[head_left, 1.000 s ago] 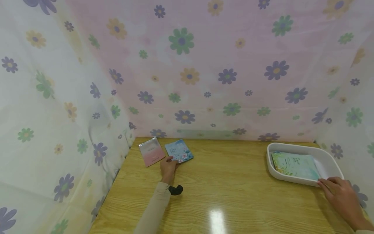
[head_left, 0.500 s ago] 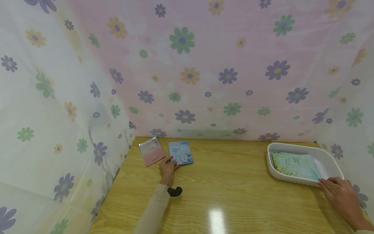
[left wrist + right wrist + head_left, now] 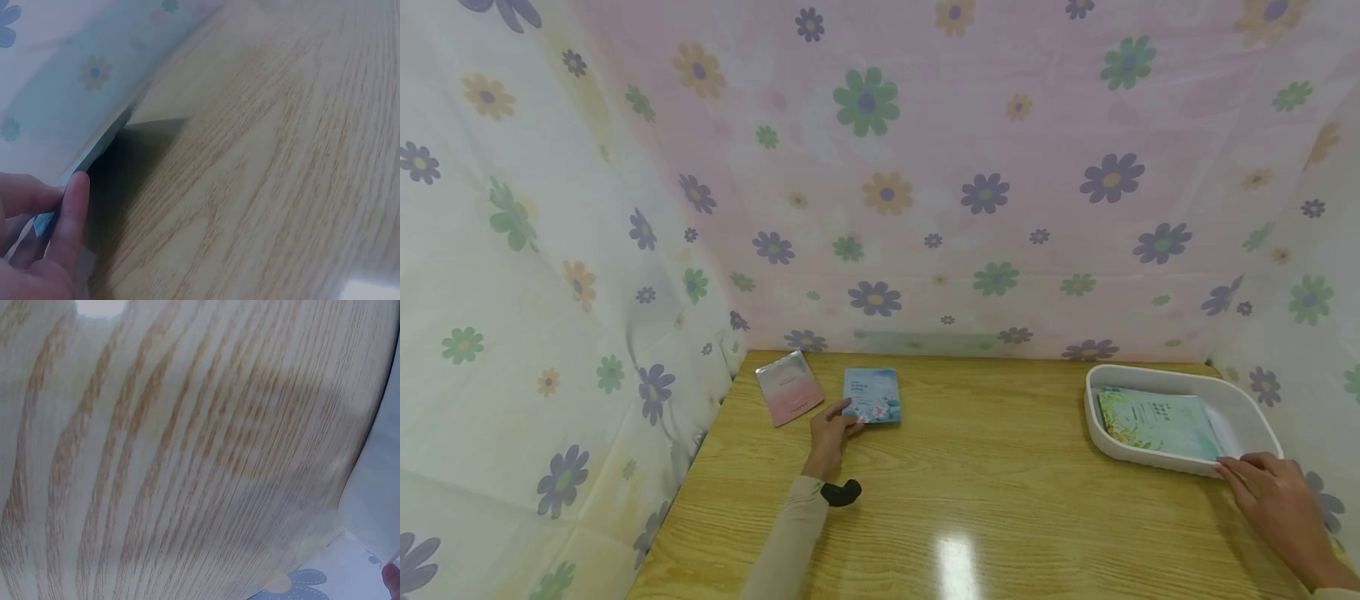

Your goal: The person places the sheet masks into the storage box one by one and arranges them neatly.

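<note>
Fingers (image 3: 72,206) of left hand (image 3: 831,429) pinching near corner of blue sachet (image 3: 871,395), lifted slightly off table (image 3: 1000,467) beside pink sachet (image 3: 787,387). Best to keep grip firm. Right hand (image 3: 1273,496), fingers nearly straight, resting against white tray (image 3: 1101,446).

Three flat sachets: pink sachet (image 3: 788,387), blue sachet (image 3: 872,395), green sachet (image 3: 1157,424), one white tray (image 3: 1246,402), two hands
</note>
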Demonstrator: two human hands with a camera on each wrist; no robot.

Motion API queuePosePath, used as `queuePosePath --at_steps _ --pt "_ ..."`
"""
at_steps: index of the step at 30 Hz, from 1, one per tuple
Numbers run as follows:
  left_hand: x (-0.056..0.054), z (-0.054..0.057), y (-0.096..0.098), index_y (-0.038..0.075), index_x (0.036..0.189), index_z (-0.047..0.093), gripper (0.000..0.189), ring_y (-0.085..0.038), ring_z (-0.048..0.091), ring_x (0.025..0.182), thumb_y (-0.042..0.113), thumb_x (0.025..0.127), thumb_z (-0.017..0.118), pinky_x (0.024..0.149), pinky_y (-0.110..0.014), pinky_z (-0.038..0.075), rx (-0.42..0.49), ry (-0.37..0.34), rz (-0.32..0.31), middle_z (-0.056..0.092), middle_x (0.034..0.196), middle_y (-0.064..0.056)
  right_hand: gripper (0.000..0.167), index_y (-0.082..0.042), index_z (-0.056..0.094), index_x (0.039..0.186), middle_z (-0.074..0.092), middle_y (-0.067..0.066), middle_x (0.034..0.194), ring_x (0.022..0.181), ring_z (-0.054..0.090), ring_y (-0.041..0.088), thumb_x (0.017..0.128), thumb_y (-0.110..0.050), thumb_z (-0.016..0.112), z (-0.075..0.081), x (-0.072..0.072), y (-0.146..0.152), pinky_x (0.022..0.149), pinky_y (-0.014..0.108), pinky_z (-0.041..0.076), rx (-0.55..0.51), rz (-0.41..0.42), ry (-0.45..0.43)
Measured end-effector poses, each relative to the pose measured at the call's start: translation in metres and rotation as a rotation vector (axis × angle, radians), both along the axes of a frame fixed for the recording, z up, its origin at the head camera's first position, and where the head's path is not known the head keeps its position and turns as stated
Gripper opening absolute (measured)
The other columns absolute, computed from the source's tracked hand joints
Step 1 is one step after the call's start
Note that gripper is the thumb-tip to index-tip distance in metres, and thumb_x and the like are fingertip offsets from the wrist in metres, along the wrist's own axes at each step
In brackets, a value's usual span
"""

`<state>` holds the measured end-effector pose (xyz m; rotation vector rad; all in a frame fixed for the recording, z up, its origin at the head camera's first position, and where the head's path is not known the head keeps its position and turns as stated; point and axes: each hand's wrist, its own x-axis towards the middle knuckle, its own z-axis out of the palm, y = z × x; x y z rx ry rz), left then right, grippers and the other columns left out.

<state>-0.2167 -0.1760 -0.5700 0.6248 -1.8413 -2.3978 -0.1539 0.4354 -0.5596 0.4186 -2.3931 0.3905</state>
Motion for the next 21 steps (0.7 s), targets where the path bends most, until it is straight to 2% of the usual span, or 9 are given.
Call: queuePosePath --at_steps 4,6,10,13,18,21 --pt "0.0032 -0.0002 -0.0029 -0.01 0.129 0.051 0.041 -0.021 0.066 0.078 -0.01 0.088 0.056 0.082 -0.038 0.055 -0.005 -0.004 -0.052 0.048 0.12 -0.03 0.033 0.004 0.071 0.075 0.057 0.021 0.074 0.064 0.047 0.04 0.09 -0.025 0.066 0.0009 0.0007 -0.0008 0.057 0.052 0.035 -0.006 0.0 -0.002" --pt "0.005 -0.0002 -0.0031 -0.012 0.128 0.05 0.041 -0.02 0.066 0.077 -0.009 0.088 0.057 0.081 -0.038 0.055 -0.019 -0.01 -0.066 0.051 0.117 -0.03 0.036 0.004 0.07 0.075 0.057 0.021 0.074 0.064 0.047 0.04 0.091 -0.028 0.065 0.0013 0.001 -0.0009 0.058 0.052 0.035 -0.007 0.0 0.0" --pt "0.0063 0.0005 -0.0018 -0.014 0.126 0.052 0.04 -0.025 0.067 0.075 -0.01 0.087 0.059 0.075 -0.039 0.057 -0.076 -0.004 -0.068 0.057 0.105 -0.029 0.04 0.004 0.07 0.075 0.056 0.022 0.075 0.065 0.047 0.041 0.092 -0.03 0.062 0.0015 0.0012 -0.0014 0.058 0.053 0.035 -0.006 -0.004 0.003" --pt "0.0064 0.0011 -0.0002 -0.013 0.123 0.054 0.039 -0.027 0.067 0.072 -0.012 0.085 0.059 0.07 -0.038 0.058 -0.116 -0.003 -0.053 0.058 0.1 -0.028 0.034 0.004 0.07 0.075 0.057 0.022 0.075 0.065 0.047 0.041 0.091 -0.026 0.065 0.0017 0.0015 -0.0021 0.058 0.053 0.035 -0.006 -0.008 -0.002" --pt "0.0057 -0.0007 -0.0006 -0.011 0.121 0.058 0.039 -0.025 0.066 0.07 -0.016 0.082 0.056 0.067 -0.036 0.058 -0.14 0.008 -0.036 0.057 0.105 -0.03 0.024 0.004 0.07 0.076 0.057 0.022 0.076 0.066 0.048 0.041 0.086 -0.017 0.07 0.0024 0.0023 -0.0026 0.059 0.053 0.036 -0.002 -0.019 -0.018" --pt "0.0058 -0.0018 -0.0024 -0.01 0.123 0.057 0.042 -0.027 0.066 0.072 -0.017 0.082 0.054 0.068 -0.037 0.058 -0.129 0.04 -0.051 0.053 0.118 -0.032 0.029 0.004 0.07 0.076 0.057 0.021 0.076 0.066 0.048 0.041 0.088 -0.022 0.068 0.0028 0.002 -0.0022 0.058 0.053 0.036 0.0 -0.018 -0.015"
